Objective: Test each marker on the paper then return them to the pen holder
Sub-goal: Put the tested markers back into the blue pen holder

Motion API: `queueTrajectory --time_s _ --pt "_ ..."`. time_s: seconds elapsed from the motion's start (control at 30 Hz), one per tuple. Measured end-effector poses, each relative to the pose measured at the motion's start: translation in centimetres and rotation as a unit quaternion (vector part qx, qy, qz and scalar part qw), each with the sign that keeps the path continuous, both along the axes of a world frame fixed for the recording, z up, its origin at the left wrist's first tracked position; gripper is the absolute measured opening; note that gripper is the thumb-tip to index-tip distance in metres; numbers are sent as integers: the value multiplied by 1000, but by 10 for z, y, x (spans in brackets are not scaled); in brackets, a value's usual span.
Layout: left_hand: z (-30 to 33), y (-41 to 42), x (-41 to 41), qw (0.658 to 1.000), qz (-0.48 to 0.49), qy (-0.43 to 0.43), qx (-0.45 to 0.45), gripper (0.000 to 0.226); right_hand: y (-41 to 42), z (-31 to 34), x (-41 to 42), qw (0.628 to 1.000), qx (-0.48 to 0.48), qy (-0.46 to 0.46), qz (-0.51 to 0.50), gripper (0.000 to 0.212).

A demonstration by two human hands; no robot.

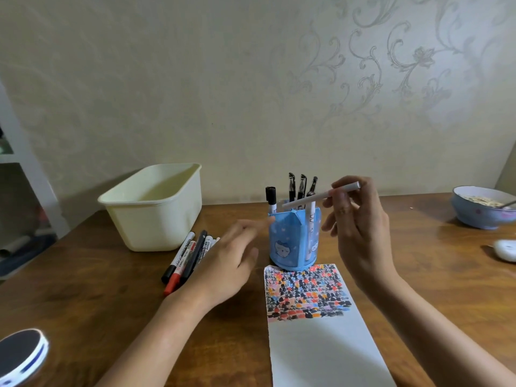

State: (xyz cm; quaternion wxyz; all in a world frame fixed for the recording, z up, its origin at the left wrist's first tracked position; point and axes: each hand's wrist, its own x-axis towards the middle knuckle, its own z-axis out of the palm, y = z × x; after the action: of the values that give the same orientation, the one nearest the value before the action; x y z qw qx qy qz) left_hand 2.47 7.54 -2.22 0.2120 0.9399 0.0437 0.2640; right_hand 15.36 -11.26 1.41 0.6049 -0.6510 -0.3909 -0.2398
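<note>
A blue pen holder (287, 244) with a cat picture stands mid-table, with several markers (298, 187) upright in it. My right hand (360, 227) pinches a white marker (315, 197) held nearly level just above the holder's rim, its left end over the holder. My left hand (226, 261) hovers with relaxed fingers left of the holder, blurred, holding nothing. Under and beside it lie several loose markers (185, 256) with black and red caps. A white paper (321, 339) lies in front of the holder, its far part covered with coloured test strokes.
A cream plastic bin (156, 210) stands at the back left. A blue bowl (480, 216) with food and a spoon sits at the far right, with a white object (506, 250) near it. A round black-and-white device (21, 356) lies at the front left corner.
</note>
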Motion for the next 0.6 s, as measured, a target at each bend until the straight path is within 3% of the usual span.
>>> queueTrajectory --time_s 0.33,0.6 --pt "-2 -2 0 999 15 36 6 71 2 -4 1 999 -45 -2 -12 2" --pt "-3 1 0 999 17 41 -2 69 1 -2 3 999 -25 16 -22 5"
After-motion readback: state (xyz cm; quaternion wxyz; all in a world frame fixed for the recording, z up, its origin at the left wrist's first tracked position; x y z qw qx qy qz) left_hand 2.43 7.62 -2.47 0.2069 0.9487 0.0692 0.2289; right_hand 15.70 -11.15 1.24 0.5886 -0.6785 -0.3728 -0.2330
